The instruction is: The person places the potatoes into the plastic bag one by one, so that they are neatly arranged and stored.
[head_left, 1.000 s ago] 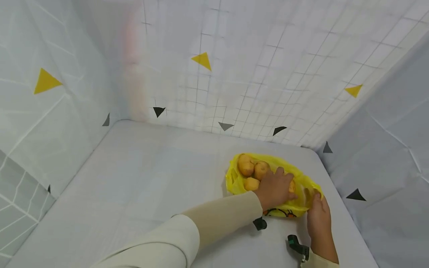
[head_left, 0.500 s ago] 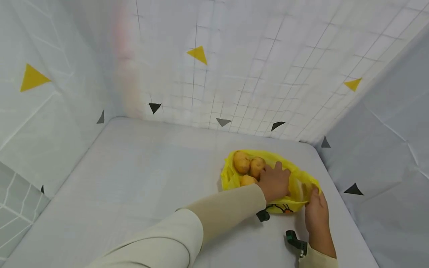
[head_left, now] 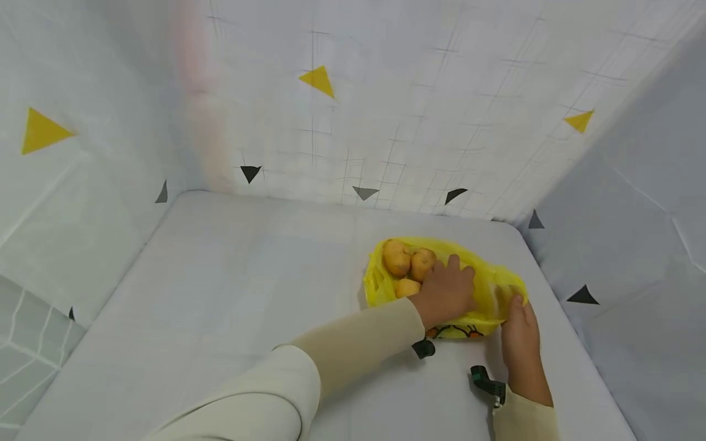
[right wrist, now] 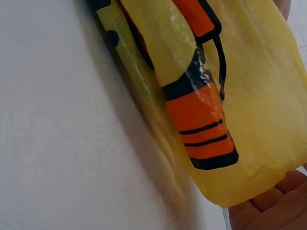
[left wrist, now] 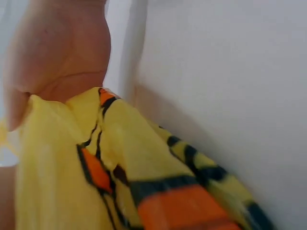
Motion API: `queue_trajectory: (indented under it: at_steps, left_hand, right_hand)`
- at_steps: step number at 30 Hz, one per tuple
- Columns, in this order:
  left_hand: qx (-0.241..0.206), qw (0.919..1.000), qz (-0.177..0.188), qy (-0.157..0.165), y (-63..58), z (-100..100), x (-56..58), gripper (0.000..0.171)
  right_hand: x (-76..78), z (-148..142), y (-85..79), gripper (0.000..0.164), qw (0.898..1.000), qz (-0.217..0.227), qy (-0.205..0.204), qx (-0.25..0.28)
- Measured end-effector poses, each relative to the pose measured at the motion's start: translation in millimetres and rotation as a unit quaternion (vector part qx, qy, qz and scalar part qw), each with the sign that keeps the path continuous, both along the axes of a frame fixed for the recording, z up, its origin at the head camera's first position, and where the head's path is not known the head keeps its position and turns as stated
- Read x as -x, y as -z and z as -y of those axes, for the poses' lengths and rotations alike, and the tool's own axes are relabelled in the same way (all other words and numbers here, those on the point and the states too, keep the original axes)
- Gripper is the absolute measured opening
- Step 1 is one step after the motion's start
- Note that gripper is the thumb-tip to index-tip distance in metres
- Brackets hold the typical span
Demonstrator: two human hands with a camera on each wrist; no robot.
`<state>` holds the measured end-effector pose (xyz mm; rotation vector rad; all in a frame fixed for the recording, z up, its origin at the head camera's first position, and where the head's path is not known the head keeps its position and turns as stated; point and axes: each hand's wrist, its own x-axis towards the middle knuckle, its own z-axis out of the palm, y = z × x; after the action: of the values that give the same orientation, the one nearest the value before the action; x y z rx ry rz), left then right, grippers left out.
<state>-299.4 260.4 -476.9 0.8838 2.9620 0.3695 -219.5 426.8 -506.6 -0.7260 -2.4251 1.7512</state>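
A yellow plastic bag (head_left: 493,293), printed in black and orange, lies with its mouth spread wide. At its left end show a potato (head_left: 396,258), a second potato (head_left: 423,262) and a third potato (head_left: 407,288). My left hand (head_left: 445,290) reaches inside beside them with bent fingers; its fingertips are hidden, and I cannot tell whether it grips one. My right hand (head_left: 521,337) holds the bag's right rim, thumb inside. In the left wrist view, this right hand (left wrist: 67,52) grips the gathered plastic. Curled fingers (right wrist: 268,206) show under the bag (right wrist: 249,120) in the right wrist view.
The bag rests on a pale table (head_left: 265,275), towards its right side. White sheeting marked with yellow and dark triangles encloses it, including a right wall (head_left: 634,245) close by. A black wrist camera (head_left: 423,349) and another wrist camera (head_left: 485,381) sit low beside the wrists.
My left hand has shifted slightly left inside the bag, and a potato that showed right of its fingers is out of sight. My right hand keeps its hold. The head view has tilted slightly.
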Motion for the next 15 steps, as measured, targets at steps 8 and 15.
queue_trajectory:
  at_steps: [8, 15]
  left_hand:
    - [-0.136, 0.9898, -0.002, -0.042, -21.6, 79, 3.8, 0.059]
    - [-0.224, 0.9677, 0.044, -0.108, -27.3, 129, -5.7, 0.07]
  right_hand:
    - [28.7, 19, -0.3, 0.078, 0.999, -0.034, -0.032, 0.018]
    - [38.4, 24, 4.6, 0.074, 0.999, -0.035, -0.019, 0.015]
